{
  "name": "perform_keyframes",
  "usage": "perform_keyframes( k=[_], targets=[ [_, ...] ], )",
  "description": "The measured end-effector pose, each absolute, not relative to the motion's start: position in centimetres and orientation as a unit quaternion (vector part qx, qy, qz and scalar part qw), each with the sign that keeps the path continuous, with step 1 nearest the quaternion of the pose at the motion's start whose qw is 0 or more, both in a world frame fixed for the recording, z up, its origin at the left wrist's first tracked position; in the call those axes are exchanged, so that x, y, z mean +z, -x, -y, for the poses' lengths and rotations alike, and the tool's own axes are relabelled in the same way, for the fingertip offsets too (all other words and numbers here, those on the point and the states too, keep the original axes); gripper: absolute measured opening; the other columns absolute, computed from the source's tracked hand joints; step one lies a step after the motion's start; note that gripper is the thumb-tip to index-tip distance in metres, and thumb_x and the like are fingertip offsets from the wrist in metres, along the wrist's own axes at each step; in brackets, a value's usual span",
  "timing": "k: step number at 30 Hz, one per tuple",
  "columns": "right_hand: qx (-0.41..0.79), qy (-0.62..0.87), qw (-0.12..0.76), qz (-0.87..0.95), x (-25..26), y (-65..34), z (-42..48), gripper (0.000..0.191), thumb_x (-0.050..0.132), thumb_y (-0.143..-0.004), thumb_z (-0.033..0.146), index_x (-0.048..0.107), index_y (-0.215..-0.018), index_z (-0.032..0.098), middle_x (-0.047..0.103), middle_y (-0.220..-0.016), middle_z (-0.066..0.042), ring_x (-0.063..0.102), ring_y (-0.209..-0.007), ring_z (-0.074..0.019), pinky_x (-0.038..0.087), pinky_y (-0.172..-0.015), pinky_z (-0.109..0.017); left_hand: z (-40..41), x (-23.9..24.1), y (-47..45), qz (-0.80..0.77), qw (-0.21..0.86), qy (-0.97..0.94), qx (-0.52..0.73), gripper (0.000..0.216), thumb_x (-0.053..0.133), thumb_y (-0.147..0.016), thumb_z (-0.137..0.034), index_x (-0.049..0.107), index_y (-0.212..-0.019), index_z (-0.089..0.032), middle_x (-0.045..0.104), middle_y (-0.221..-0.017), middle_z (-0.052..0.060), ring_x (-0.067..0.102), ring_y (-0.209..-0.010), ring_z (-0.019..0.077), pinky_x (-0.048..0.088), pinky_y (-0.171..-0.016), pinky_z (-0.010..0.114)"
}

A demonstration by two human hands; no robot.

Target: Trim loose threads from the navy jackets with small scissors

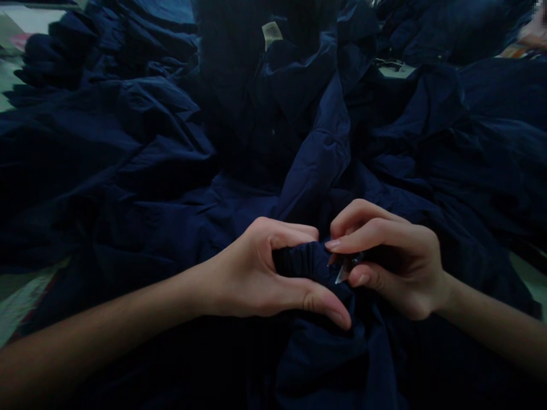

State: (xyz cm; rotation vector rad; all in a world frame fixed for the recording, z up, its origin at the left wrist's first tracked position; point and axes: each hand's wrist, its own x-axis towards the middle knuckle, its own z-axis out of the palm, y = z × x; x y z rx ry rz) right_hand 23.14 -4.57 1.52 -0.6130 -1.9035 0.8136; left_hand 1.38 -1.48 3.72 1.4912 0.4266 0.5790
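My left hand (265,273) is wrapped round a gathered, elastic-looking cuff (303,259) of a dark navy garment, thumb in front and fingers behind. The cloth hangs below the thumb in loose folds. Close on the right, my right hand (397,256) is curled round a small pair of thread snips (342,273). Their pointed metal tips show between thumb and fingers, directed at the cuff's edge. Most of the snips is hidden inside the hand, and I cannot tell whether the tips touch the cloth.
Heaped navy garments (162,131) spread across the work surface on both sides. A sleeve (318,148) lies in the middle, beyond my hands. Further back, a small pale label (272,34) shows on the dark cloth. Part of another person (536,31) appears at the far right edge.
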Motion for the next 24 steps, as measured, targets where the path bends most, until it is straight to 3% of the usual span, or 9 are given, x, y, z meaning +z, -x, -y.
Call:
perform_keyframes(
  k=[4,10,16,21,24],
  targets=[
    [0.331,0.246,0.473,0.778,1.5,-23.1,4.6,0.018,0.078,-0.092,0.03,0.079,-0.107,0.018,0.068,-0.095,-0.008,0.065,-0.076,-0.0144,0.053,-0.058,-0.025,1.4,3.6,-1.3,-0.189,0.666,-0.675,0.255,0.027,0.094,-0.06,0.001,0.07,-0.061,-0.011,0.057,-0.065,-0.006,0.047,-0.057,0.0038,0.039,-0.051,0.012],
    [0.316,0.245,0.478,0.783,1.5,-23.1,4.6,0.013,0.078,-0.092,0.027,0.08,-0.103,0.021,0.07,-0.092,-0.007,0.064,-0.071,-0.0138,0.053,-0.055,-0.025,1.3,3.4,-1.3,-0.203,0.655,-0.683,0.251,0.031,0.1,-0.06,-0.015,0.069,-0.06,-0.01,0.056,-0.063,-0.004,0.047,-0.055,0.0061,0.037,-0.046,0.016],
    [0.31,0.254,0.485,0.778,1.7,-23.0,4.7,0.008,0.077,-0.093,0.025,0.079,-0.1,0.021,0.069,-0.089,-0.006,0.063,-0.072,-0.0143,0.052,-0.056,-0.027,1.2,3.3,-1.2,-0.2,0.656,-0.684,0.248,0.031,0.098,-0.061,-0.009,0.067,-0.059,-0.01,0.054,-0.062,-0.005,0.047,-0.055,0.0051,0.036,-0.046,0.015],
    [0.332,0.321,0.538,0.705,1.5,-22.9,5.0,0.019,0.066,-0.101,0.037,0.074,-0.108,0.022,0.066,-0.097,-0.008,0.062,-0.08,-0.016,0.052,-0.064,-0.029,1.0,2.7,-1.1,-0.139,0.611,-0.716,0.307,0.017,0.092,-0.07,-0.002,0.08,-0.076,-0.012,0.066,-0.081,0.002,0.062,-0.071,0.0096,0.053,-0.065,0.017],
    [0.371,0.333,0.526,0.689,1.4,-22.8,5.2,0.023,0.058,-0.105,0.043,0.068,-0.108,0.022,0.067,-0.102,-0.008,0.063,-0.085,-0.0165,0.053,-0.07,-0.03,0.8,2.3,-1.1,-0.126,0.564,-0.734,0.357,0.018,0.093,-0.068,-0.003,0.082,-0.079,-0.014,0.064,-0.095,0.005,0.064,-0.087,0.0136,0.057,-0.078,0.021]
  ],
)
